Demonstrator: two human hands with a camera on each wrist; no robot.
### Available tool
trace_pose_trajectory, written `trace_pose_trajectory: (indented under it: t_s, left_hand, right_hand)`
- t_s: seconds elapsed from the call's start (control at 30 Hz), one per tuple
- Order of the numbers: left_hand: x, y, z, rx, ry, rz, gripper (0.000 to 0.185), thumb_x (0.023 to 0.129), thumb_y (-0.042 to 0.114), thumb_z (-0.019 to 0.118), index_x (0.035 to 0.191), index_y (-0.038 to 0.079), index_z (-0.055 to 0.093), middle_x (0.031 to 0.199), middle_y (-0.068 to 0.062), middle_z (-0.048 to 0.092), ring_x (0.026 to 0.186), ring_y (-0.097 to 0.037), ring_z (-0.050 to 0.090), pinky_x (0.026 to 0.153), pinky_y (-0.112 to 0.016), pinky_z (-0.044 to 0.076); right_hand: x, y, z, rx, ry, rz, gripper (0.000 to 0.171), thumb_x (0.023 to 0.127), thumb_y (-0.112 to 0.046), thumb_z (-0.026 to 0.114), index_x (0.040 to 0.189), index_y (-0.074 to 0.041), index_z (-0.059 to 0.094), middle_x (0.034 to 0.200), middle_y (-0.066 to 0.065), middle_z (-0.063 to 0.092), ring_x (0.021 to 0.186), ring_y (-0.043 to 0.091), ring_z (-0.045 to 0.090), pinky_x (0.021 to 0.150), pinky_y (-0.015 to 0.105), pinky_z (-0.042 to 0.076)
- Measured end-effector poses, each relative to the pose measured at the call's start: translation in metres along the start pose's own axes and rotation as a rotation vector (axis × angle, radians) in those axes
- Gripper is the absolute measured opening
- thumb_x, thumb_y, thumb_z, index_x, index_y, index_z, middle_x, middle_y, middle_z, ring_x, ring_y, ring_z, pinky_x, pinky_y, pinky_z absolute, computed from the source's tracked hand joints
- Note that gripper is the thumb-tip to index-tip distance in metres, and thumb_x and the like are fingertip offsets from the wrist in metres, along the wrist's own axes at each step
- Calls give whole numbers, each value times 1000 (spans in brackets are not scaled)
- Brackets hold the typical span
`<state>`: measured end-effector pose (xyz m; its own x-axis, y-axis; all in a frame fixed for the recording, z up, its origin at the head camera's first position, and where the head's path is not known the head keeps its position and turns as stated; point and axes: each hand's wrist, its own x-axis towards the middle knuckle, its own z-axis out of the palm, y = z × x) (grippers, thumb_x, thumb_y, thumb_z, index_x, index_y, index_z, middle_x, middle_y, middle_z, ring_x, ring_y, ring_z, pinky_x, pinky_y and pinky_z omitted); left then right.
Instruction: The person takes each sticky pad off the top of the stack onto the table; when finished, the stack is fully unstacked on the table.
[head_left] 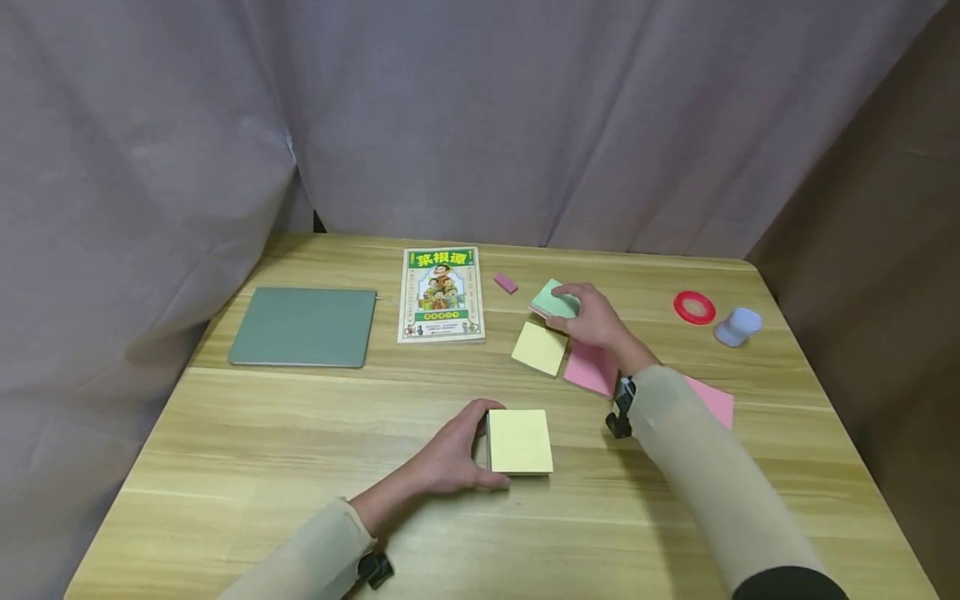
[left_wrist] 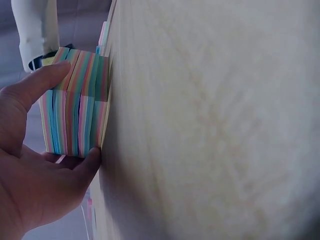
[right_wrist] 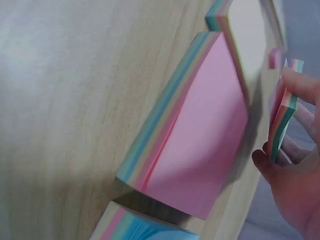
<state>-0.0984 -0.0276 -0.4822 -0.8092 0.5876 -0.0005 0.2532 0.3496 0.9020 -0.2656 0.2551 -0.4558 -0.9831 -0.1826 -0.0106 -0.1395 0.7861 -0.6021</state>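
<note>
My left hand [head_left: 455, 454] grips the side of a squared stack of sticky note pads [head_left: 520, 442] with a yellow top, thumb at the near edge and fingers at the far edge. The left wrist view shows the stack's striped, multicoloured sides [left_wrist: 75, 110] close against the table. Farther right, my right hand [head_left: 596, 317] pinches a green-topped sticky note pad [head_left: 551, 298] by its edges; in the right wrist view this pad [right_wrist: 282, 125] is held above the table. A yellow pad [head_left: 538, 350] and a pink pad [head_left: 591, 371] lie just below that hand.
Another pink pad [head_left: 714, 402] is partly hidden by my right sleeve. A comic-style book [head_left: 441, 296], a grey-green notebook [head_left: 303, 327] and a pink eraser-like block [head_left: 506, 283] lie toward the back. At right are a red ring [head_left: 693, 307] and a pale blue knob-shaped object [head_left: 737, 327].
</note>
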Motion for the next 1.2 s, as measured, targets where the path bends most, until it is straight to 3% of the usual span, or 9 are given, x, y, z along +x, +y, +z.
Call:
trace_pose_trajectory:
  t_s: [0.2,0.47,0.6,0.77,0.97,1.2]
  left_hand:
    - [0,1,-1,9,0,1,86,61,15,93,132,12,45,120,3,54,109,-14,52,101,-37,41]
    - [0,1,-1,22,2,5,85,61,15,93,132,12,45,120,3,54,109,-14,52,101,-36,41]
    - [0,0,0,33,0,21,86,62,15,93,132,12,45,120,2,53,109,-14,52,101,-36,41]
    - [0,0,-1,33,-3,23,86,62,16,93,132,11,45,121,2,53,110,-14,52,101,-37,41]
    - [0,2,-2,40,-8,6,87,61,18,94,133,13,44,121,4,53,110,-13,51,101,-36,41]
    - [0,1,-3,48,-15,-1,89,62,19,93,135,14,43,125,2,52,110,-14,51,99,-36,42]
  right_hand:
    - [11,7,8,-54,-18,16,55,85,-21,76,132,1,57,142,28,42,131,43,37,110,53,28]
    - [9,7,6,-135,-127,6,56,90,-19,69,140,-3,49,149,28,31,137,47,24,111,58,21]
    - [6,2,0,-124,-145,16,59,92,-23,67,143,-2,46,153,29,25,139,47,19,111,60,19]
    - [-4,-12,-8,-72,-107,-84,57,92,-23,68,141,-1,48,151,29,27,139,48,20,109,64,20]
    - [-43,-60,-10,-69,-200,-278,52,94,-32,66,138,-8,54,151,19,34,139,39,27,109,59,26]
    - [-109,-97,2,-152,-396,-397,68,89,-54,65,145,-19,48,154,7,33,140,25,30,107,48,35]
